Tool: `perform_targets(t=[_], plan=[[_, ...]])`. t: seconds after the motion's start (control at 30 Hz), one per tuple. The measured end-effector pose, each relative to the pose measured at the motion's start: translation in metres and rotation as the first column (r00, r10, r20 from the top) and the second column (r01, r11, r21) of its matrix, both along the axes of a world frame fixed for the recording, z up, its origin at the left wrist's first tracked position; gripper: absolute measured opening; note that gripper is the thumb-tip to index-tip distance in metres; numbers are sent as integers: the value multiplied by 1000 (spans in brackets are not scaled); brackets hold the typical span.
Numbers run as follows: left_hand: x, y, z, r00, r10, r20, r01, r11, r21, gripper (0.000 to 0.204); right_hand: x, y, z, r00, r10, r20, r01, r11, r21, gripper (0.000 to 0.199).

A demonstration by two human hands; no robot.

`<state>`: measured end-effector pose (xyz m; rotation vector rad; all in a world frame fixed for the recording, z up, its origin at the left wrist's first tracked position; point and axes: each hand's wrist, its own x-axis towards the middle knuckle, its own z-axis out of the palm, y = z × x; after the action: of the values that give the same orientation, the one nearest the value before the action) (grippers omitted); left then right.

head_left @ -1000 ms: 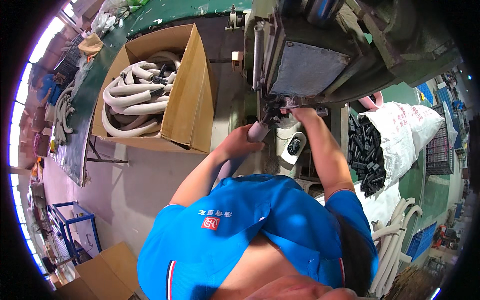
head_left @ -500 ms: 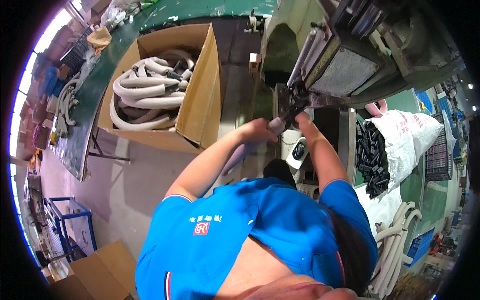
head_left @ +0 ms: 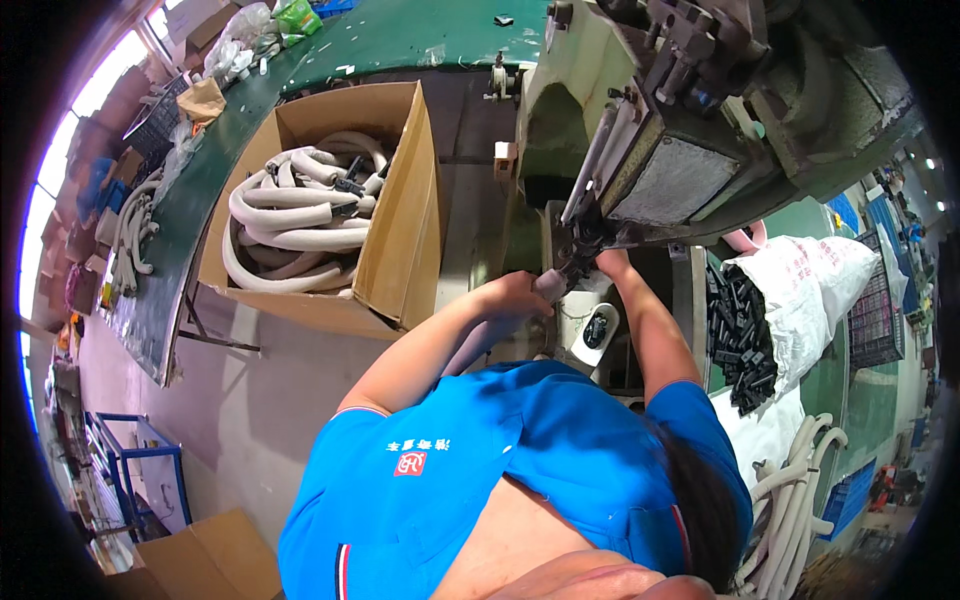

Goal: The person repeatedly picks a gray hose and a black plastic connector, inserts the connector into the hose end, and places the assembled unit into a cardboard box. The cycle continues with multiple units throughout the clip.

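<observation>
My left hand (head_left: 514, 293) is closed round a pale grey hose (head_left: 549, 284), with its end up against the dark metal tooling of a press-like machine (head_left: 680, 165). Below the wrist, the rest of the hose runs down behind my left forearm. My right hand (head_left: 612, 263) reaches to the other side of the same tooling (head_left: 588, 238). Its fingers are hidden there, so what it touches does not show. Just under the hands, a white holder (head_left: 590, 348) carries a small heap of black parts (head_left: 596, 331).
At left stands a cardboard box (head_left: 410, 215) full of hoses (head_left: 300, 215). On the right, black plastic pieces (head_left: 740, 340) spill from a white sack (head_left: 805, 300). More hoses (head_left: 790, 510) hang nearby. A green table (head_left: 440, 35) lies beyond; a blue frame cart (head_left: 150, 450) stands left.
The view has shifted, so the machine and the box sit a little lower. Both hands stay at the tooling, and the white holder shows more fully.
</observation>
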<state>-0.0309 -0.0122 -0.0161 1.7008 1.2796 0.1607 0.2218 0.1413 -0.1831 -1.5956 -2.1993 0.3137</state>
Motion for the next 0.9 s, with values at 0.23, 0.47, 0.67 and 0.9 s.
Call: perform_targets(t=[0.23, 0.47, 0.67, 0.9], plan=[[-2, 8, 5, 989, 11, 148, -2, 998, -58, 47, 16, -20, 29, 733, -282, -619, 79, 939, -335, 19], [-49, -30, 27, 931, -308, 198, 336, 933, -128, 45, 16, -64, 107, 285, -488, -825, -296, 774, -560, 11], [-92, -76, -2, 979, -85, 187, 108, 987, -117, 49, 17, -67, 118, 270, -514, -814, -294, 761, -578, 11], [-107, -109, -21, 969, 98, 225, -61, 984, -168, 45, -21, -66, 137, 512, -279, -812, 86, 958, -275, 31]])
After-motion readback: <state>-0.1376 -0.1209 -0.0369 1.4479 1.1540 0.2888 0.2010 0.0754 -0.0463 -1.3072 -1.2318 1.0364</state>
